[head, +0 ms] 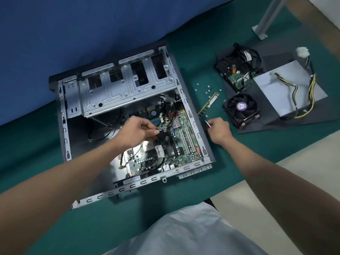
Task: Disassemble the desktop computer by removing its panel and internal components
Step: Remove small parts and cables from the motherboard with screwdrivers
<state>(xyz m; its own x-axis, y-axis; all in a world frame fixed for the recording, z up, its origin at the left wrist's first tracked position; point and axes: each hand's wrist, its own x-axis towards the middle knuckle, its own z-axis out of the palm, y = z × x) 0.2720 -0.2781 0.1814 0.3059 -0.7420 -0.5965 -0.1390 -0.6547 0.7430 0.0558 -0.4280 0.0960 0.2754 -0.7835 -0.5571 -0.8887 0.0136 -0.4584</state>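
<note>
The open computer case [195,124] lies on its side on the green mat, its green motherboard [184,142] showing inside. Over the board, my left hand [137,130] pinches a black cable connector [162,134]. My right hand [219,129] hovers just outside the case's right wall and grips a thin metal tool, likely a screwdriver [207,124], of which only the tip shows. A silver drive cage [127,89] spans the upper part of the case.
Removed parts lie to the right on a dark panel [294,124]: a hard drive [237,70], a cooler fan [241,109], a power supply [287,89] with yellow cables. A RAM stick [208,104] and several loose screws [207,92] lie on the green mat [165,208].
</note>
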